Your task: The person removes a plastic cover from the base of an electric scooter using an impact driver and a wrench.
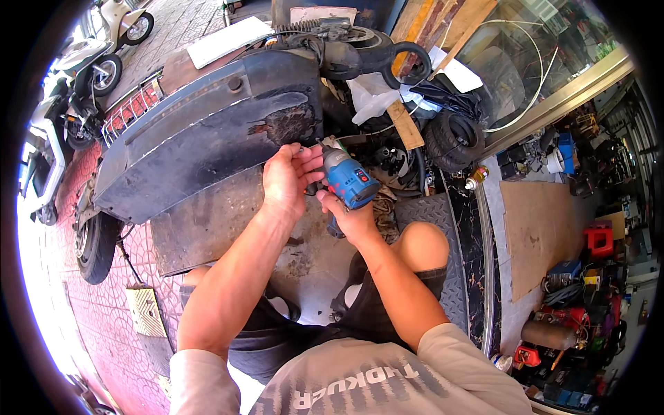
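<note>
My right hand (356,220) is closed around the handle of a blue cordless impact driver (353,181), its nose pointing away from me toward a large dark panel. My left hand (285,178) is just left of the driver's nose, thumb and forefinger pinched on something small that I cannot make out. The other left fingers reach toward the tool's tip. Right beyond both hands stands the scuffed dark panel (200,142) of a scooter-like vehicle, with a rusty worn patch (287,124) near its right end. Whether the driver's tip touches anything is hidden.
A worn board (207,221) lies under the panel, and a wheel (95,242) sits at its left end. Loose tyres (455,138), wood strips (404,124) and a spray can (477,178) lie to the right. Parked scooters (52,138) stand far left.
</note>
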### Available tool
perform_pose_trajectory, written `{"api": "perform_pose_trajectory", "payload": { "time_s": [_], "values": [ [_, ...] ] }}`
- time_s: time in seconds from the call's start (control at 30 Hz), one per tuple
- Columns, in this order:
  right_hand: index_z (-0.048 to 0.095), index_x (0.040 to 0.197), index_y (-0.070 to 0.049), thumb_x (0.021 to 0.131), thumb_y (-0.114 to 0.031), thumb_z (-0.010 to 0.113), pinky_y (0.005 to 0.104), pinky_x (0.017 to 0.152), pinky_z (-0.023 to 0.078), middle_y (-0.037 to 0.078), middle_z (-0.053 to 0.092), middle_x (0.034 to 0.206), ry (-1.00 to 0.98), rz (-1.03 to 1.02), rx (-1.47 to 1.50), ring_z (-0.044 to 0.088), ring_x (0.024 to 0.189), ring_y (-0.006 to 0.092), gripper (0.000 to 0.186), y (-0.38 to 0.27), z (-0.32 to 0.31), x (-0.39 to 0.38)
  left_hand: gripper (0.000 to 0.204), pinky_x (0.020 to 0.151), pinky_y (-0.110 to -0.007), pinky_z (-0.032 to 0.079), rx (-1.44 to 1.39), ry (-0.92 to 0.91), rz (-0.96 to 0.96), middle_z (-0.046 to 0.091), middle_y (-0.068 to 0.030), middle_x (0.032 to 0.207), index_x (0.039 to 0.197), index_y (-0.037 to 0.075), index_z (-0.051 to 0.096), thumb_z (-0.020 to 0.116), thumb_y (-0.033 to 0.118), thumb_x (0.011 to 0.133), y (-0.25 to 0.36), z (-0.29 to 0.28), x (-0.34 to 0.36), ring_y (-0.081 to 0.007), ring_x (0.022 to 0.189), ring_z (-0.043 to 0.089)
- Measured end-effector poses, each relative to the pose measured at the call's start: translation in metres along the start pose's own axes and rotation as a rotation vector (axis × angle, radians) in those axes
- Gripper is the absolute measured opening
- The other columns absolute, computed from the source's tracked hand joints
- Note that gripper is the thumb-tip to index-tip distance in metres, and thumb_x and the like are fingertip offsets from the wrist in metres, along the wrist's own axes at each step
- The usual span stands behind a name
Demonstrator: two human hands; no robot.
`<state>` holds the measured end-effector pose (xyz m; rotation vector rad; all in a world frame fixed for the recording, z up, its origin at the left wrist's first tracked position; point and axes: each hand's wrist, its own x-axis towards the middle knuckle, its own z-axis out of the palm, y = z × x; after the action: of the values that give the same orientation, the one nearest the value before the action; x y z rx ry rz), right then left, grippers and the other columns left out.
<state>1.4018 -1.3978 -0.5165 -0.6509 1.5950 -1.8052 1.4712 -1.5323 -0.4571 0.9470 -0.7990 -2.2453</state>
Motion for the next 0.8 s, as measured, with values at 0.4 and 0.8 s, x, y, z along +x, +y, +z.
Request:
{"api": "perform_pose_trajectory", "payload": {
  "time_s": [0.4, 0.8],
  "values": [
    [0.068, 0.112, -0.007, 0.075, -0.028, 0.083, 0.0514, 0.084, 0.052, 0.016, 0.074, 0.102, 0.142, -0.372, -1.032, 0.069, 0.100, 0.0392, 0.045, -0.052, -0.013, -0.002, 0.020, 0.095, -0.044, 0.052, 0.000, -0.078, 0.011, 0.073, -0.0157, 0.117, 0.090, 0.009, 0.064, 0.057, 0.025, 0.097, -0.002, -0.010, -0.002, -0.0268, 0.106, 0.066],
    [0.068, 0.113, -0.008, 0.074, -0.016, 0.082, 0.0467, 0.075, 0.055, 0.019, 0.074, 0.090, 0.129, -0.192, -0.847, 0.072, 0.089, 0.0422, 0.043, -0.039, -0.013, -0.001, 0.022, 0.086, -0.044, 0.054, 0.036, -0.042, -0.003, 0.072, -0.0136, 0.109, 0.094, 0.006, 0.064, 0.055, 0.026, 0.101, -0.003, -0.008, -0.003, -0.0257, 0.098, 0.067]
  ]
}}
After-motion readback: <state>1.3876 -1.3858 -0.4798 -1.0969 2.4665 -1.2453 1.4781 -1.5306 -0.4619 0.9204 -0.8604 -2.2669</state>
